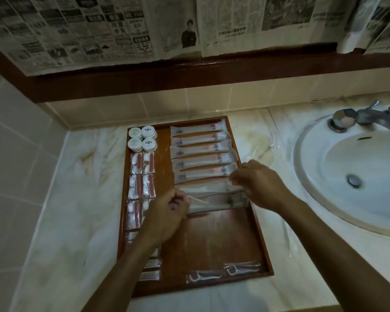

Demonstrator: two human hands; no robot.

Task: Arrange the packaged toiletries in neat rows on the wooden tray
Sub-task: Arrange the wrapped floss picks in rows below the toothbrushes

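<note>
A wooden tray (214, 239) lies on the marble counter. Long packets (200, 145) fill its upper right in a stacked row. Several white round jars (142, 138) sit at its top left, with small red-and-white packets (142, 174) in a column below them. Packaged floss picks (223, 273) lie along its near edge. My left hand (169, 212) pinches the left end of the lowest long packet (214, 200). My right hand (257, 183) pinches the right end of the packets there.
A white sink (356, 176) with a metal tap (369, 118) is set in the counter to the right of the tray. Newspaper covers the wall above a brown ledge. Tiled wall closes the left side.
</note>
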